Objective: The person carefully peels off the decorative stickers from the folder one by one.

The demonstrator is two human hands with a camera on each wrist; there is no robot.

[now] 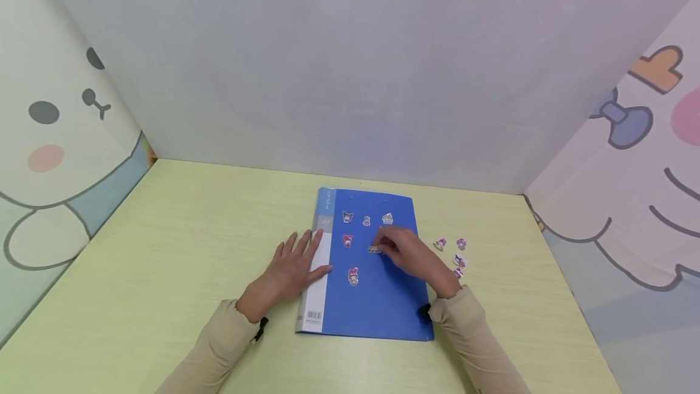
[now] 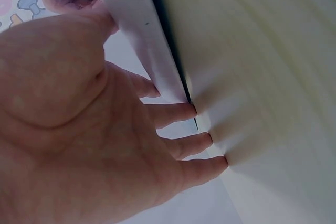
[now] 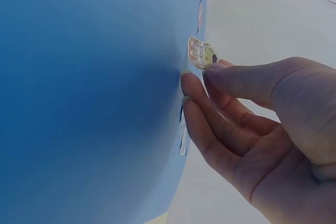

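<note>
A blue binder (image 1: 377, 303) with a white and grey spine lies flat on the table. My right hand (image 1: 404, 251) is over its upper middle, pinching a small cartoon sticker (image 3: 199, 53) between thumb and index finger; the sticker's edge is at or very near the cover. My left hand (image 1: 290, 269) rests with spread, straight fingers on the binder's spine (image 2: 139, 40) and left edge. On the cover are several stickers, among them a dark-eared one (image 1: 347, 217), a small one (image 1: 366, 221), a pale one (image 1: 387, 218), a red one (image 1: 347, 241) and a larger red-topped one (image 1: 353, 276).
Several loose purple and pink stickers (image 1: 459, 259) lie on the pale wooden table (image 1: 219, 217) to the right of the binder. A white curtain (image 1: 339, 78) closes off the back, and cartoon-printed cloths (image 1: 54, 138) hang at both sides.
</note>
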